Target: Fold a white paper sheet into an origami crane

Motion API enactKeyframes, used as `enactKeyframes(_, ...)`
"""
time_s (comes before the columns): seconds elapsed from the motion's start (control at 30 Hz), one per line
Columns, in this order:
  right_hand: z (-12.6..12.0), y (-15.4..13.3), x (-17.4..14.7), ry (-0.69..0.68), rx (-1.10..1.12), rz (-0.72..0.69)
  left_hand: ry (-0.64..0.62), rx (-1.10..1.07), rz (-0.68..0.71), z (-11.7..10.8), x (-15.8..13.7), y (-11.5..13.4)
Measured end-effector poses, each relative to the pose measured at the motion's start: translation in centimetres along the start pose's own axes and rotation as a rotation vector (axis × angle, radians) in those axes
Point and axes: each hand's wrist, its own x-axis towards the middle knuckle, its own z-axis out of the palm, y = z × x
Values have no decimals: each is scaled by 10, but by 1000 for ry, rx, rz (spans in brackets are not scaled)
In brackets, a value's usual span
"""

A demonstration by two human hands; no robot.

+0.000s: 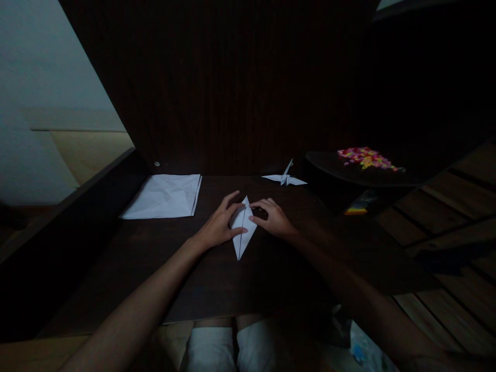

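A white paper folded into a narrow diamond (243,244) lies on the dark desk, with a crease line down its middle and its points toward and away from me. My left hand (220,222) holds it from the left, the thumb lying across its lower half and the index finger near the upper part. On the other side, my right hand (273,219) has thumb and index finger at the paper's right edge, the other fingers curled. Behind my right hand stands a finished white paper crane (285,179) with spread wings.
White paper sheets (165,196) lie stacked at the back left, beside a raised side board (70,222). At the right, a dark rounded shelf (325,163) carries a heap of small colourful pieces (366,157). A tall dark panel (232,88) rises behind the desk (217,289).
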Motion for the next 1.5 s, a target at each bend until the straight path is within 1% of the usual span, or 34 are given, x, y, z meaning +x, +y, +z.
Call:
enactKeyframes(0.07,0,0,0,8,-48,-46,-27,56,0,0,0,0)
enactKeyframes(0.2,0,1,-1,7,-83,-102,-119,143,-7,1,0,0)
enactKeyframes(0.3,1,3,-2,-40,-103,-136,-156,163,-3,2,1,0)
enactKeyframes(0.4,2,4,-3,-117,-130,-148,-183,164,14,3,1,-1)
enactKeyframes(0.5,3,4,-4,-213,-152,-136,-196,180,32,4,1,-3)
enactKeyframes(0.57,4,3,-3,-264,-161,-102,-192,210,40,4,1,-4)
enactKeyframes(0.7,5,0,-2,-310,-175,-24,-187,317,38,1,2,-8)
enactKeyframes(0.83,5,-1,-2,-340,-182,-4,-204,462,-4,-3,2,-12)
enactKeyframes(0.97,6,-1,-4,-368,-157,-52,-227,557,-107,-6,1,-11)
enactKeyframes(1.03,6,-1,-4,-378,-136,-80,-238,566,-161,-8,0,-10)
enactKeyframes(1.13,7,0,-5,-382,-117,-113,-229,524,-187,-9,1,-7)
enactKeyframes(1.37,7,1,-7,-386,-98,-150,-162,423,-156,0,1,-9)
enactKeyframes(1.5,8,0,-7,-369,-137,-140,-218,421,-130,5,-1,-14)
